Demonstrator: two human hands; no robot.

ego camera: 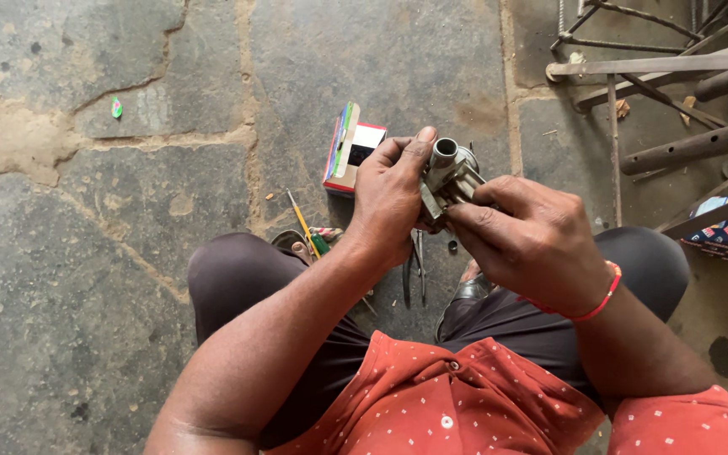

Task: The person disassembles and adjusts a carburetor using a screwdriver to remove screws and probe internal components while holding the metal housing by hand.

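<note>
While both hands (465, 219) grip it, the grey metal part (448, 179) sits between them.

The stone floor (86, 253) lies open to the left, with only a small scrap (116, 107) near its far left corner; ahead of the hands (457, 211) a small box (349, 147) stands in the way; below them lie pliers (414, 270) and a screwdriver (305, 227); metal bars (659, 93) crowd the floor's far right corner.

Small box (349, 150), pliers (415, 268), screwdriver (303, 226), metal bars (684, 84).
</note>
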